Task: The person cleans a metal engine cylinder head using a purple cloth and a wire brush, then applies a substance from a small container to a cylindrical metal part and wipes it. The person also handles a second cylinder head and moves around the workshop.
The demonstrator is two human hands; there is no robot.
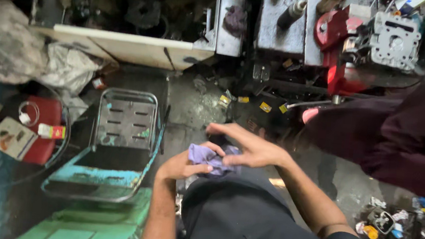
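View from above of a person's two bare hands working a small cloth (210, 158) in front of their dark-clothed body. The cloth is pale purple, soft and crumpled into loose folds, bunched into a wad between both hands, just above the lap. The left hand (182, 165) comes up from below with its fingers curled around the cloth's left and lower side, thumb pressed on top, gripping it. The right hand (251, 148) lies over the cloth's right side; its thumb and lower fingers pinch the fabric, while its index finger stretches out straight to the left above the wad. Below the hands lies a grimy concrete floor (188, 107). To the left stands a worn metal chair (121, 137) with a slotted steel back and chipped turquoise paint on its seat frame. Further left is a red round container (43, 120) with a small box (11, 138) resting on it, and crumpled grey sheeting (63, 68) behind. At the top runs a cluttered surface (126, 45) with a pale board edge, dark machine parts and a second purple rag (235, 20). At upper right sits a red and silver engine assembly (368, 43). Another person's dark maroon sleeve (400, 136) crosses the right side. Small tools and parts (408, 229) are scattered at lower right
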